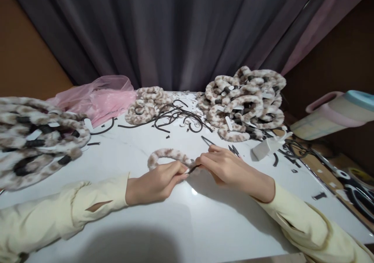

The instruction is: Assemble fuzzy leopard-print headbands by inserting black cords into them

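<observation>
A plush ring (169,152), white with brown spots, lies on the white table (175,232) in front of me. My left hand (159,181) is closed, pinching the ring near its front end. My right hand (229,167) is closed on a black strip (193,169) that runs between both hands at the ring's end. A thin dark end sticks up above the right hand; whether it belongs to the same strip I cannot tell. The fingertips partly hide the place where strip and ring meet.
Plush rings with black bands are heaped at left (43,134) and back right (245,103). A pink plastic bag (108,99), loose black cords (175,117), small snips (234,150), a white charger (265,148), large scissors (356,193) and a tumbler (330,117) lie around.
</observation>
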Motion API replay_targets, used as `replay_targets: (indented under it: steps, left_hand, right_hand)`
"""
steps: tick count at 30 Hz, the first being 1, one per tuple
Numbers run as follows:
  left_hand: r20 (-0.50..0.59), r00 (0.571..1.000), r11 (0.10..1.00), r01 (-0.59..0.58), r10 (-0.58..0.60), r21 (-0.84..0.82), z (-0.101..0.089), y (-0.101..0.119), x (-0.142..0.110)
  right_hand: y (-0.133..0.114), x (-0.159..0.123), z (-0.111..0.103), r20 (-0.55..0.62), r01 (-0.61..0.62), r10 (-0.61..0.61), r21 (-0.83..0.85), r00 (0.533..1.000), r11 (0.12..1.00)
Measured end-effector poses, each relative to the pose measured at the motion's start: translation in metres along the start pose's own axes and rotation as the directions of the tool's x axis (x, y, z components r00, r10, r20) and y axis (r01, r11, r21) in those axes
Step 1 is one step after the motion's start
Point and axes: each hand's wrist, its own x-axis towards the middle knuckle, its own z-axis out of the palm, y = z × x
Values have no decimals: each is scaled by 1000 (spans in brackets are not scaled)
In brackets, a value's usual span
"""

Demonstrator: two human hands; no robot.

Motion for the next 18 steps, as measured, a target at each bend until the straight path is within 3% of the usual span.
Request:
replay_targets:
  steps: [6, 10, 18]
  left_hand:
    - [35, 999, 999, -32, 31, 13, 0, 1, -1]
    - [41, 999, 999, -20, 18, 41, -1, 3, -3]
    - [48, 993, 992, -113, 111, 55, -2, 2, -3]
  right_hand:
    - [1, 4, -1, -26, 65, -69, -113, 997, 991]
    - [1, 6, 2, -34, 74, -76, -68, 997, 995]
    - [2, 6, 17, -48, 36, -33, 63, 998, 997]
